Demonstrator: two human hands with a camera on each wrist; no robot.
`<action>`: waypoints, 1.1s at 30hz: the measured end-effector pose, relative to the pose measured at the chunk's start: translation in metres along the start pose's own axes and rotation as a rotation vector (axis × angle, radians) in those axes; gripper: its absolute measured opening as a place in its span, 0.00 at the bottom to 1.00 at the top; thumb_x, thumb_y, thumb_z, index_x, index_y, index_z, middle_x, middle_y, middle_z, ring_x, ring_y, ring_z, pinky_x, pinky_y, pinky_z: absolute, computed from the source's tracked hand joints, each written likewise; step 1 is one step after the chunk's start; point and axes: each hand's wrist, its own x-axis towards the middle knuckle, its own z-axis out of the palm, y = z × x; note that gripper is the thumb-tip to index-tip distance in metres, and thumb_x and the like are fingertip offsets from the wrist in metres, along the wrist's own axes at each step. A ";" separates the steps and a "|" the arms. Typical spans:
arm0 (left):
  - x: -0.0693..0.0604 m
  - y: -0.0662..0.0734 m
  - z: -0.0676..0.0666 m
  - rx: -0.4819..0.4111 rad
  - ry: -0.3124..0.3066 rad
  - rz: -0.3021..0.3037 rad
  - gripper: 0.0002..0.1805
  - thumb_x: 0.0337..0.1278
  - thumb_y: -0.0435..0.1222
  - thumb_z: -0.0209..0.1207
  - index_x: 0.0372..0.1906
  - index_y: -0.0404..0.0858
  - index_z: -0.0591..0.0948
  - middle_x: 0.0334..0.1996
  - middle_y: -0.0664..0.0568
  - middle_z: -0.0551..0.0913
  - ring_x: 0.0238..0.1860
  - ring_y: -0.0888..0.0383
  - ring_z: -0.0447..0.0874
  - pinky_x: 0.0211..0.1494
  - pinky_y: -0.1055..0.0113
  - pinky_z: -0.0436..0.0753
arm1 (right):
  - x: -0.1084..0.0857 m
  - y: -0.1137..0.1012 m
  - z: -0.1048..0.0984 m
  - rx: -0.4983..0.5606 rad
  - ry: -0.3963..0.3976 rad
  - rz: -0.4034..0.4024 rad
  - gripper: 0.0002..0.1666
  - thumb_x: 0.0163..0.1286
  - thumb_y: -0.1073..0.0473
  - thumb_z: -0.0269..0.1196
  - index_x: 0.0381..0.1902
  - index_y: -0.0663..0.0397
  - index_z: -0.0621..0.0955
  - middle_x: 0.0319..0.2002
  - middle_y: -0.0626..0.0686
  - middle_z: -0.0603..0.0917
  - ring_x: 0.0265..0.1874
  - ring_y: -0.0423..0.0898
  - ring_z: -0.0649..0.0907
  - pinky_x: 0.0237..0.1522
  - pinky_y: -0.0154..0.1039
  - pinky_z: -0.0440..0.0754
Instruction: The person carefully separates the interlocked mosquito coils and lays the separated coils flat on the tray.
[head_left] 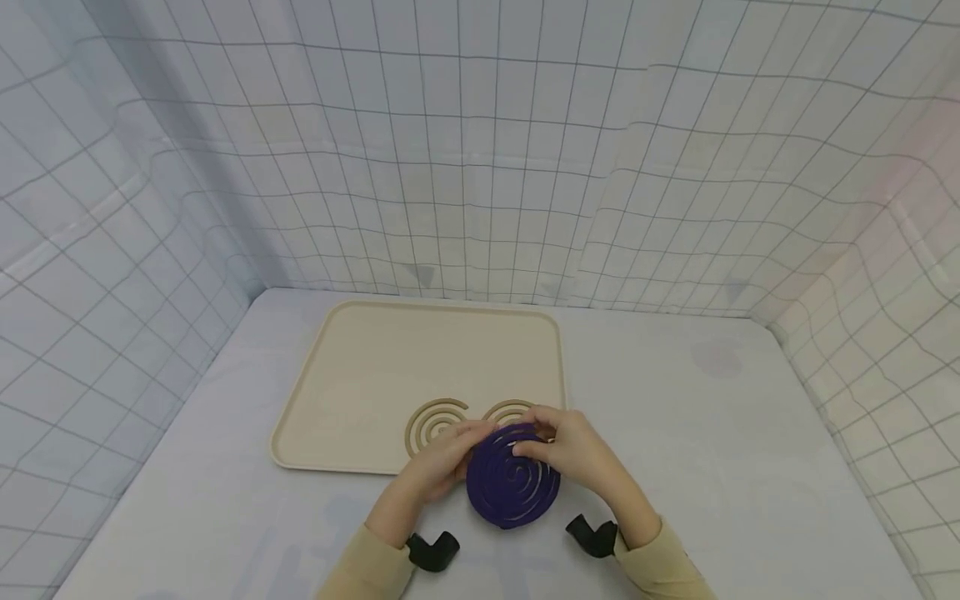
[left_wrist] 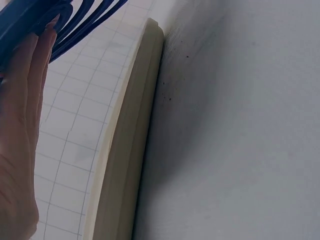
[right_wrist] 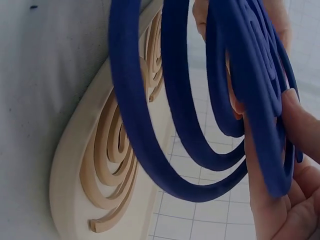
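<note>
A dark blue-purple mosquito coil (head_left: 510,500) is held up in front of the tray, tilted toward the head camera. At its upper right, my right hand (head_left: 581,454) pinches it between thumb and fingers. My left hand (head_left: 442,458) holds its left edge, with long fingers (left_wrist: 30,95) against the coil in the left wrist view. Seen from the right wrist, outer blue loops (right_wrist: 135,120) hang apart from the flatter part (right_wrist: 260,100) in the hands. Behind the hands, a tan coil (head_left: 411,433) and a second tan coil (head_left: 510,403), partly hidden, lie on the tray.
The cream tray (head_left: 420,350) with a raised rim rests on the white table (head_left: 675,400), left of centre. White grid-patterned curtains (head_left: 510,167) hang behind and at both sides. Black wrist mounts (head_left: 433,552) sit by the sleeves.
</note>
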 end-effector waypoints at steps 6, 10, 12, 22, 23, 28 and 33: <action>0.001 -0.001 -0.002 -0.037 -0.005 -0.036 0.26 0.72 0.43 0.50 0.60 0.24 0.73 0.37 0.61 0.84 0.37 0.69 0.83 0.40 0.76 0.83 | 0.001 0.000 0.000 -0.001 -0.024 -0.038 0.14 0.61 0.58 0.70 0.46 0.51 0.84 0.38 0.50 0.88 0.37 0.41 0.88 0.39 0.29 0.83; 0.001 -0.002 -0.002 -0.060 -0.005 -0.005 0.19 0.74 0.40 0.48 0.56 0.29 0.75 0.36 0.61 0.84 0.34 0.69 0.83 0.37 0.76 0.83 | 0.001 0.003 0.001 0.048 0.002 0.006 0.19 0.62 0.57 0.71 0.51 0.52 0.82 0.40 0.52 0.87 0.39 0.43 0.87 0.40 0.30 0.83; 0.000 -0.002 -0.002 -0.080 0.004 0.018 0.16 0.75 0.39 0.47 0.54 0.32 0.75 0.36 0.61 0.84 0.34 0.69 0.83 0.36 0.76 0.83 | 0.000 0.005 0.001 0.105 0.025 0.048 0.21 0.62 0.57 0.71 0.53 0.54 0.81 0.44 0.54 0.86 0.43 0.47 0.87 0.42 0.31 0.84; -0.003 0.002 -0.003 -0.275 0.092 0.140 0.09 0.76 0.32 0.40 0.50 0.37 0.70 0.35 0.61 0.83 0.34 0.70 0.83 0.38 0.77 0.83 | -0.006 0.017 -0.005 0.257 0.101 0.232 0.24 0.61 0.58 0.71 0.53 0.61 0.79 0.47 0.58 0.87 0.46 0.49 0.87 0.44 0.34 0.84; -0.003 0.002 -0.003 -0.279 0.097 0.141 0.09 0.76 0.32 0.40 0.49 0.37 0.70 0.36 0.61 0.83 0.34 0.70 0.83 0.38 0.76 0.83 | -0.006 0.018 -0.006 0.253 0.100 0.234 0.23 0.61 0.58 0.71 0.51 0.62 0.80 0.46 0.58 0.87 0.45 0.48 0.87 0.43 0.33 0.84; -0.002 -0.001 0.000 -0.312 0.052 0.126 0.12 0.77 0.33 0.37 0.48 0.41 0.73 0.37 0.59 0.83 0.36 0.68 0.83 0.38 0.73 0.84 | -0.007 0.016 -0.010 0.192 0.079 0.184 0.18 0.61 0.57 0.71 0.46 0.61 0.82 0.40 0.56 0.88 0.38 0.42 0.86 0.38 0.31 0.83; -0.004 -0.005 0.000 -0.248 -0.021 0.030 0.10 0.75 0.35 0.45 0.42 0.42 0.77 0.30 0.62 0.83 0.30 0.71 0.82 0.34 0.76 0.82 | -0.006 0.011 -0.011 0.093 -0.030 0.070 0.16 0.62 0.56 0.70 0.46 0.56 0.84 0.41 0.53 0.88 0.38 0.39 0.85 0.39 0.31 0.82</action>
